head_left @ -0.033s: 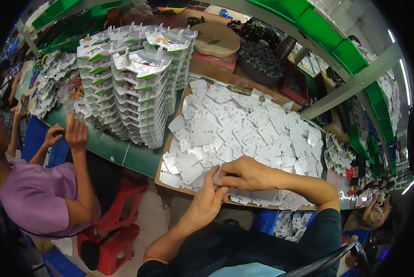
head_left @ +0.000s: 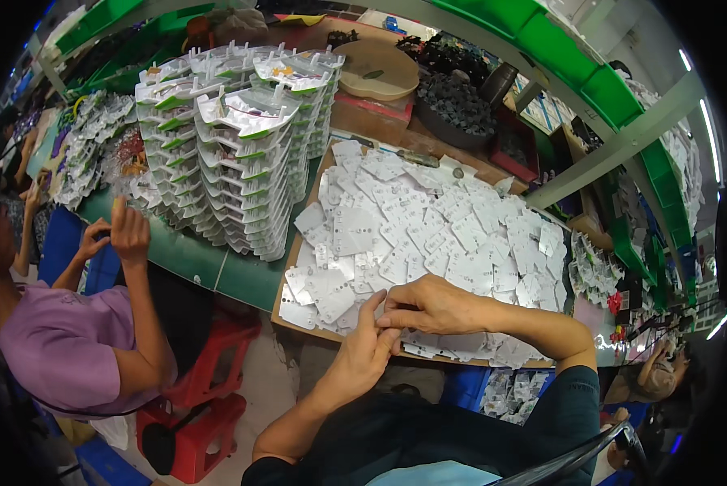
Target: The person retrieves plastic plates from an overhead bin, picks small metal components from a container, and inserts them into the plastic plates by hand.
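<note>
My left hand [head_left: 359, 354] and my right hand [head_left: 428, 305] meet over the near edge of a shallow cardboard tray [head_left: 297, 325]. Both are closed, with thumbs and fingertips pinched together. Whatever lies between them is hidden or too small to make out. Heaped across the tray, under and beyond my hands, are many flat white plastic plates [head_left: 357, 232] with small holes and rounded corners.
Tall stacks of white shells with green edges [head_left: 246, 117] stand left of the tray. Behind are a basin of dark small parts [head_left: 458, 107] and a round tan lid [head_left: 377, 69]. A co-worker in a purple shirt [head_left: 72, 344] sits at left, near red stools [head_left: 193, 437].
My hands keep the same pinched pose at the same place. The co-worker's hands at the left have shifted very slightly.
</note>
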The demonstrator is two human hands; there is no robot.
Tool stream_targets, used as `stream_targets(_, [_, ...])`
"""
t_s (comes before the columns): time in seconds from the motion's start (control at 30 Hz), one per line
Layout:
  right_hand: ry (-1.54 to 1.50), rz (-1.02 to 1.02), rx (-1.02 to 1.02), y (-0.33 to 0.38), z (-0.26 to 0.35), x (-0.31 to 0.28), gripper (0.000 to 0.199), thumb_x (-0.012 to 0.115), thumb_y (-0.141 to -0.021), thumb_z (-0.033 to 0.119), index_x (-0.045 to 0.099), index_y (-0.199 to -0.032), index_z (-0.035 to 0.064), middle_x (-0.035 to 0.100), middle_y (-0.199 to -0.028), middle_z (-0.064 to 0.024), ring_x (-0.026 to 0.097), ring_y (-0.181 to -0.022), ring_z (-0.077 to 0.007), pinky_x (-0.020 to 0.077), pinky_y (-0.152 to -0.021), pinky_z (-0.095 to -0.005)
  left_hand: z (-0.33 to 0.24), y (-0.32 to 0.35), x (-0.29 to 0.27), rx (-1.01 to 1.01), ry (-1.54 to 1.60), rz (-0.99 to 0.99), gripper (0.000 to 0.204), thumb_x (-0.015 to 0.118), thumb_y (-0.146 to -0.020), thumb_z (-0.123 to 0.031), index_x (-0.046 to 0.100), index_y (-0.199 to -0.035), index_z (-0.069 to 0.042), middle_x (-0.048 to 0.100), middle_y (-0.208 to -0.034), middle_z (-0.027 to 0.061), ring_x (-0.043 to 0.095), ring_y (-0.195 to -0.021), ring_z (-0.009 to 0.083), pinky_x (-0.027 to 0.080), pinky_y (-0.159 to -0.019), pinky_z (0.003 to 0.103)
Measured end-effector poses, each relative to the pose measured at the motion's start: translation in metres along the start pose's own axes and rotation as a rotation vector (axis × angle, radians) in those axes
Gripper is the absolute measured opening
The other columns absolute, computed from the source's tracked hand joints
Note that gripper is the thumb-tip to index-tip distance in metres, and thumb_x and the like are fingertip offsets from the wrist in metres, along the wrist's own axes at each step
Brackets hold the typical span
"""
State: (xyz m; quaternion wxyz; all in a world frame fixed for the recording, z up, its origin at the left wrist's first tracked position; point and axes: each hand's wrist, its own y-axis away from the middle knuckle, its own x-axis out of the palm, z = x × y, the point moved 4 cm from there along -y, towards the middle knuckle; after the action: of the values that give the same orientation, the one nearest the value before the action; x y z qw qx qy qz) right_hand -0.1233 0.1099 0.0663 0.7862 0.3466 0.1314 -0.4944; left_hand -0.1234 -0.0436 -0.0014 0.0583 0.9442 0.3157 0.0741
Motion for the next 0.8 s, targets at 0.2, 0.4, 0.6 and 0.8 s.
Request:
stream_targets(0.2, [-0.077,-0.056,0.018,0.021,-0.010,0.008,0.032,0.064,-0.096,0.030,0.067,-0.096,-0.0014,0.070,-0.080,-0.0163,0.067,-0.070,-0.0278,0.0497,-0.064,-0.0375,-0.004,0.004,0.011,0.006,-0.091,0.012,0.053,0.047,-0.104,-0.012,0.023,-0.150,0.000,0.057,-0.083,0.0060,0.052,-0.067,0.0103,0.046,-0.062,0.024])
stream_targets(0.4, [-0.123,-0.317,-0.088,0.042,-0.021,0.006,0.014,0.071,-0.090,0.013,0.068,-0.096,0.0010,0.071,-0.086,-0.0108,0.066,-0.073,-0.0211,0.0505,-0.066,-0.0322,-0.011,-0.003,0.019,-0.078,-0.004,0.145,0.039,0.047,-0.105,-0.013,0.040,-0.141,0.001,0.059,-0.084,0.0046,0.052,-0.065,0.0074,0.045,-0.058,0.022])
stream_targets(0.6, [-0.085,-0.568,-0.239,0.057,-0.025,-0.017,0.015,0.075,-0.085,0.007,0.070,-0.100,0.0025,0.071,-0.092,-0.0068,0.066,-0.082,-0.0150,0.0513,-0.070,-0.0296,0.000,-0.011,0.016,-0.188,0.223,0.226,0.028,0.046,-0.107,-0.014,0.054,-0.128,0.001,0.061,-0.088,0.0030,0.053,-0.065,0.0045,0.042,-0.053,0.017])
stream_targets(0.8, [-0.029,-1.002,0.041,0.046,-0.118,-0.136,0.019,0.074,-0.087,0.020,0.074,-0.090,0.0007,0.072,-0.075,-0.0075,0.067,-0.071,-0.0120,0.0516,-0.064,-0.0288,0.010,-0.012,0.021,-0.307,0.667,0.261,0.025,0.054,-0.103,-0.011,0.061,-0.122,0.003,0.064,-0.094,0.0070,0.058,-0.075,0.0102,0.047,-0.060,0.021])
